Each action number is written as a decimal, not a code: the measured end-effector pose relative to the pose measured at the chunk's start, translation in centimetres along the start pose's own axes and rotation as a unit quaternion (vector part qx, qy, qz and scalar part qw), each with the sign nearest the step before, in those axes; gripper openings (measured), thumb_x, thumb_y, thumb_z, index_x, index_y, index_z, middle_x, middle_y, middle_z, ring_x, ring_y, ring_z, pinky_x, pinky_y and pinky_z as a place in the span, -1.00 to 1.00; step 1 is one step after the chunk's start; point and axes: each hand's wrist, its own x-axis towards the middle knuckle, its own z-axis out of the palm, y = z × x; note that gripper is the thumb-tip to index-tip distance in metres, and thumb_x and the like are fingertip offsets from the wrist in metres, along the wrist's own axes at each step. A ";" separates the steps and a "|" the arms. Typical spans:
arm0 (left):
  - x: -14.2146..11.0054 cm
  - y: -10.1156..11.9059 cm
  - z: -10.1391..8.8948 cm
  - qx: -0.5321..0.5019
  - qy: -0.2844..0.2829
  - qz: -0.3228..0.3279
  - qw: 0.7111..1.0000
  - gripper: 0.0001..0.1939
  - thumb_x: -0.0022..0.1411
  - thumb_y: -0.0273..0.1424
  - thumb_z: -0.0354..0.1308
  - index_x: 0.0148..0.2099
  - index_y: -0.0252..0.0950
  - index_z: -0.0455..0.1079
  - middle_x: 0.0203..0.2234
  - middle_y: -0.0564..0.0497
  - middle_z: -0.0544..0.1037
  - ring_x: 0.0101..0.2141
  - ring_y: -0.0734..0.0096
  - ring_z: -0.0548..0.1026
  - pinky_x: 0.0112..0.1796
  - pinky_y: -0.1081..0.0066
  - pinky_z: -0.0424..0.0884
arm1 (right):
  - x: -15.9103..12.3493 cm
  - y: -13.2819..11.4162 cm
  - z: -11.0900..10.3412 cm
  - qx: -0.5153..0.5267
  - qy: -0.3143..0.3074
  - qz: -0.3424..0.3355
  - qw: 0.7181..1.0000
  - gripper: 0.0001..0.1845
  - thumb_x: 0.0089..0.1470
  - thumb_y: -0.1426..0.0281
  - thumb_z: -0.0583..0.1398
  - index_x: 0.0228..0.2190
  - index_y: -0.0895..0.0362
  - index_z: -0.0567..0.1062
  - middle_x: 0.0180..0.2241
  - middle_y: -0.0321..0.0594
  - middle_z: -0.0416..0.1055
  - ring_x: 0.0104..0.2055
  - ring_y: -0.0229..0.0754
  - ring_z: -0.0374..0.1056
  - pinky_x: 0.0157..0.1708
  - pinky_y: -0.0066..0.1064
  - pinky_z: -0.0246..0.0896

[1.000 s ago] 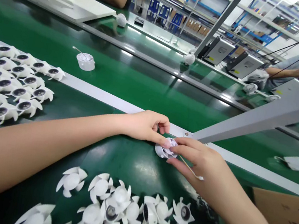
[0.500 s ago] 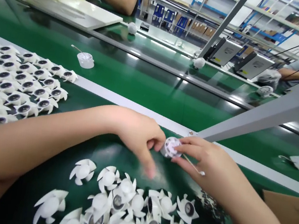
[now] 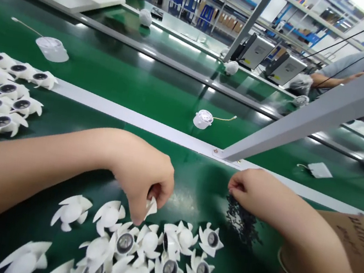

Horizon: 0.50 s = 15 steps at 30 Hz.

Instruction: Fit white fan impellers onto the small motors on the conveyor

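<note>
Carefully, my left grip (image 3: 147, 212) is pinching one seemingly light, stiff fan wheel (image 3: 152, 207) around its blades; my right grip (image 3: 231, 189) is resting with fingertips together.

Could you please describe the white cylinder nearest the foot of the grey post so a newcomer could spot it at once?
Find the slanting grey post, whose foot stands on the pale strip. Just beyond the strip, on the green belt left of that foot, sits a short white cylinder. Its thin wire points right, while the other white cylinder, farther left, has its wire pointing left.
</note>
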 end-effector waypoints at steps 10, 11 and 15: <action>2.2 -3.2 -0.2 -0.038 0.126 0.095 0.987 -0.72 0.01 -0.36 0.37 -0.17 -0.20 0.49 -0.39 0.11 0.54 -0.38 0.48 0.48 -0.41 0.52 0.30 | 0.5 -2.8 -0.1 -0.102 -0.071 0.082 0.989 -0.73 -0.08 0.63 0.13 -0.68 0.11 0.39 -0.58 -0.21 0.39 -0.55 -0.20 0.31 -0.58 -0.41 0.00; 2.4 -3.4 -0.2 -0.025 0.142 0.106 0.984 -0.72 0.00 -0.34 0.38 -0.19 -0.19 0.49 -0.39 0.11 0.53 -0.37 0.47 0.47 -0.40 0.51 0.29 | 0.5 -3.5 -0.2 -0.119 -0.066 0.095 0.986 -0.73 -0.09 0.65 0.14 -0.67 0.11 0.39 -0.56 -0.19 0.41 -0.53 -0.17 0.34 -0.58 -0.41 0.00; 2.9 -4.2 -0.2 0.012 0.174 0.135 0.975 -0.70 -0.01 -0.30 0.42 -0.21 -0.21 0.49 -0.36 0.10 0.52 -0.33 0.45 0.43 -0.36 0.49 0.26 | 0.3 -5.3 0.0 -0.158 -0.039 0.127 0.978 -0.76 -0.09 0.69 0.15 -0.61 0.14 0.45 -0.52 -0.10 0.45 -0.43 -0.05 0.44 -0.59 -0.40 -0.04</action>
